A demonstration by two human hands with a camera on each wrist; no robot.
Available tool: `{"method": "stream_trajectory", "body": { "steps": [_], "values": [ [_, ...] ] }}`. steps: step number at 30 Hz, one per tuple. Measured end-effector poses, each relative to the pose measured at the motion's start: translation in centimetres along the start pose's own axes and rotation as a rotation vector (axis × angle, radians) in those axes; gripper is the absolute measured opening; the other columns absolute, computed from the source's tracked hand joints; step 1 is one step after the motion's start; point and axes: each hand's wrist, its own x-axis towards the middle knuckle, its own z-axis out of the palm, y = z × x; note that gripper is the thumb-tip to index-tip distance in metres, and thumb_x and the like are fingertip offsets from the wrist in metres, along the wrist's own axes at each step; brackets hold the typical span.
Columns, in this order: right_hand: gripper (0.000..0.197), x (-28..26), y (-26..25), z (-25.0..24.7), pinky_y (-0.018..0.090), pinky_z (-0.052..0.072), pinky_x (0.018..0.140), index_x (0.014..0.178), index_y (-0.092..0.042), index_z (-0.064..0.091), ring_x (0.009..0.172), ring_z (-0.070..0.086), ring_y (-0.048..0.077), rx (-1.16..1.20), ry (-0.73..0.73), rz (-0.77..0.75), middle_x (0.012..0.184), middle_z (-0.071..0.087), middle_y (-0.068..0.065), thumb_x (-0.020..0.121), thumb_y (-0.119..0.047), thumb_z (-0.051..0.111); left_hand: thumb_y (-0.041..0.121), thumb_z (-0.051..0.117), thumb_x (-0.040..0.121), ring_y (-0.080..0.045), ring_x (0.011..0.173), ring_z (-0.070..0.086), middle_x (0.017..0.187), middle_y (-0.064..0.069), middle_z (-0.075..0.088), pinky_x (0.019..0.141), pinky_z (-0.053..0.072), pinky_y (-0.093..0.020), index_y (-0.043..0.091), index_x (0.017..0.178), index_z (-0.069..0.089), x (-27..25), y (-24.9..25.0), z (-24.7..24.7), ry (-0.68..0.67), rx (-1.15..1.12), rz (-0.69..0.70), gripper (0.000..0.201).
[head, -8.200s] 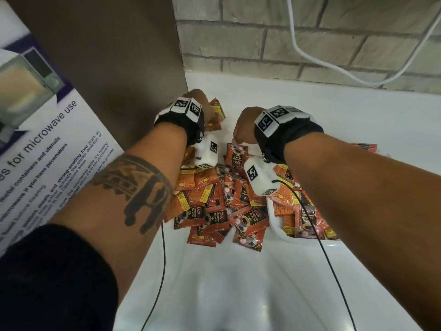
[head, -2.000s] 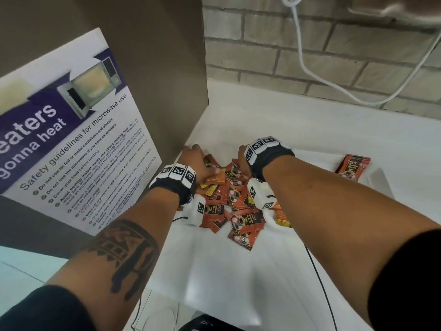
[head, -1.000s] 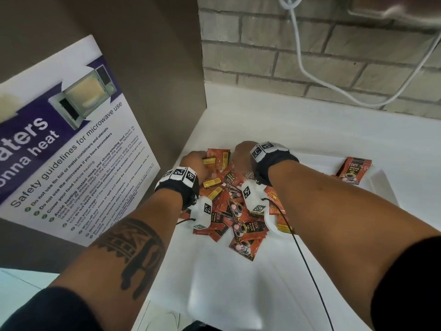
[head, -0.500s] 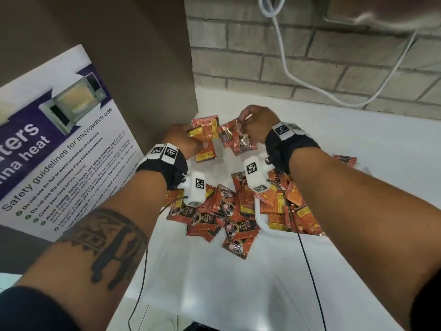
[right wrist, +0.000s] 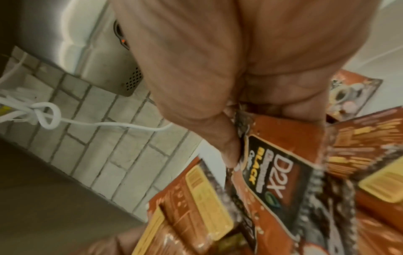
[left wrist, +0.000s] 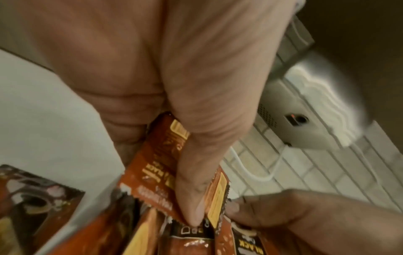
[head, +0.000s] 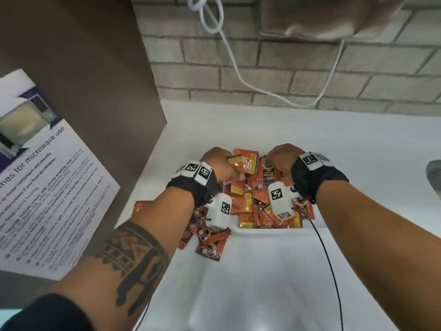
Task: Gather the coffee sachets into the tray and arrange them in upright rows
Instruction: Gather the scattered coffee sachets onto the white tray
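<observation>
Left hand (head: 218, 163): fingers curling round a bunch of orange coffee sachets (head: 245, 163), thumb pressing along the face of the front one; held at the far left of the heap, over the tray.
Right hand (head: 281, 158): thumb and fingers pinching the top edge of a black-label sachet (head: 268, 173), standing it on end just right of the left hand's bunch.
White tray (head: 267, 231): sitting on the white counter (head: 262, 283), holding a jumbled pile of sachets (head: 262, 211), mostly lying flat or tilted.
Loose sachets (head: 210, 242): lying on the counter just left of the tray's near corner, partly under the left forearm.
Microwave-use poster (head: 47, 187): hanging at far left.
</observation>
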Motion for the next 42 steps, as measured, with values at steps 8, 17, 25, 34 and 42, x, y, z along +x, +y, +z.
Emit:
{"method": "stream_trajectory", "body": {
  "steps": [8,17,25,34,42],
  "values": [
    [0.031,-0.8,1.7,0.9,0.015,0.053,0.060,0.125,-0.003,0.063,0.075,0.058,0.016,-0.205,-0.034,0.016,0.122,0.065,0.013,0.098,-0.015,0.054,0.034,0.091,0.068,-0.023,0.094,0.068,0.102,-0.002,0.071,0.074,0.050,-0.028,0.012,0.105,0.072,-0.8,1.7,2.3,-0.041,0.314,0.084,0.046],
    [0.034,-1.2,0.3,0.3,0.026,0.054,0.079,0.126,-0.010,0.065,0.116,0.062,0.025,-0.431,-0.017,-0.077,0.128,0.063,0.008,0.094,-0.006,0.053,0.055,0.074,0.082,-0.022,0.102,0.060,0.111,-0.003,0.061,0.081,0.046,-0.030,0.014,0.115,0.067,-2.2,-0.6,0.1,0.093,0.184,0.077,0.053],
    [0.030,-2.6,-4.2,3.8,0.017,0.043,0.066,0.109,-0.020,0.069,0.100,0.061,0.015,-0.440,-0.066,-0.513,0.114,0.064,-0.005,0.092,-0.005,0.050,0.067,0.087,0.055,-0.029,0.128,0.050,0.144,-0.006,0.041,0.104,0.045,-0.042,0.030,0.145,0.040,-5.2,-10.2,-4.4,-0.127,0.394,-0.261,0.107],
    [0.057,-3.7,-9.6,12.4,0.026,0.047,0.085,0.132,-0.016,0.055,0.115,0.058,0.022,-0.943,-0.369,-0.671,0.127,0.060,0.003,0.081,-0.023,0.078,0.069,0.091,0.034,-0.040,0.143,0.034,0.158,-0.009,0.022,0.110,0.037,-0.060,0.037,0.157,-0.006,-8.0,-14.3,-2.2,-0.255,0.508,-0.316,0.159],
    [0.070,-2.4,-9.9,17.1,0.038,0.056,0.085,0.129,-0.009,0.054,0.099,0.066,0.026,-1.145,-0.383,-0.578,0.114,0.067,0.008,0.074,-0.042,0.081,0.055,0.094,0.049,-0.040,0.136,0.033,0.146,-0.011,0.030,0.105,0.042,-0.059,0.040,0.157,0.001,-7.3,-14.4,-1.3,-0.173,0.487,-0.215,0.143]
  ]
}}
